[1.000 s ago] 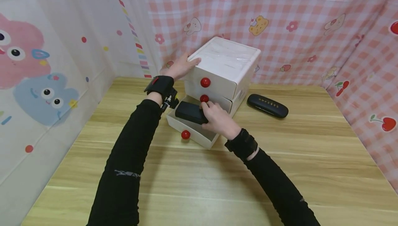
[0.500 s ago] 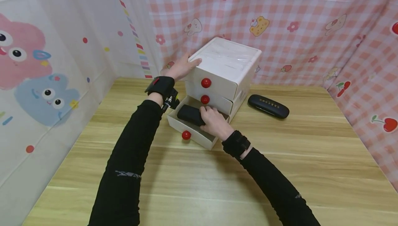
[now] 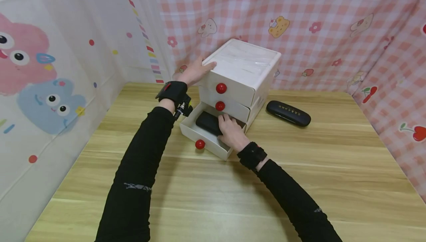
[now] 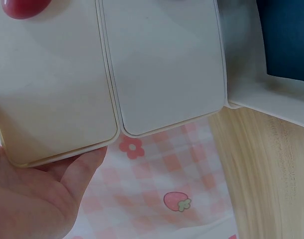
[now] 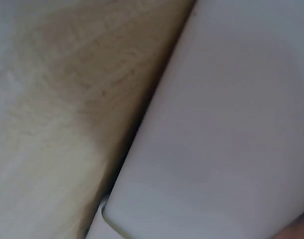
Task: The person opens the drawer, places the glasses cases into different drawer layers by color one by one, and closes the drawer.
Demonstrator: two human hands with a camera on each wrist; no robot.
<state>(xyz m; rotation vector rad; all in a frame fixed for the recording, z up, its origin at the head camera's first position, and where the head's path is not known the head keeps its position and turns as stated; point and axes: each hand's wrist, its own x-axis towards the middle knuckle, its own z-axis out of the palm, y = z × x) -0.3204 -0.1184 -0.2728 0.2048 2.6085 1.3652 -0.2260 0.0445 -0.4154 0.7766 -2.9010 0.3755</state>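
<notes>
A white drawer cabinet (image 3: 241,60) with red knobs stands at the middle back, its bottom drawer (image 3: 211,146) pulled out. My left hand (image 3: 194,72) holds the cabinet's upper left corner, thumb over the top edge; the left wrist view has that hand (image 4: 37,199) against the cabinet's side. Inside the drawer is a black glasses case (image 3: 208,122), and its dark end (image 4: 288,40) shows in the left wrist view. My right hand (image 3: 233,134) reaches over the drawer's side and grips the case's right end, fingertips partly hidden. In the right wrist view the drawer's white side (image 5: 226,124) fills much of the picture.
Another black glasses case (image 3: 288,113), with gold lettering, lies shut on the wooden table (image 3: 199,197) right of the cabinet. The two upper drawers are closed. Patterned cloths (image 3: 319,57) hang behind and at both sides.
My right hand has lowered the glasses case into the bottom drawer and shifted it slightly right and back. The left hand keeps its hold on the cabinet.
</notes>
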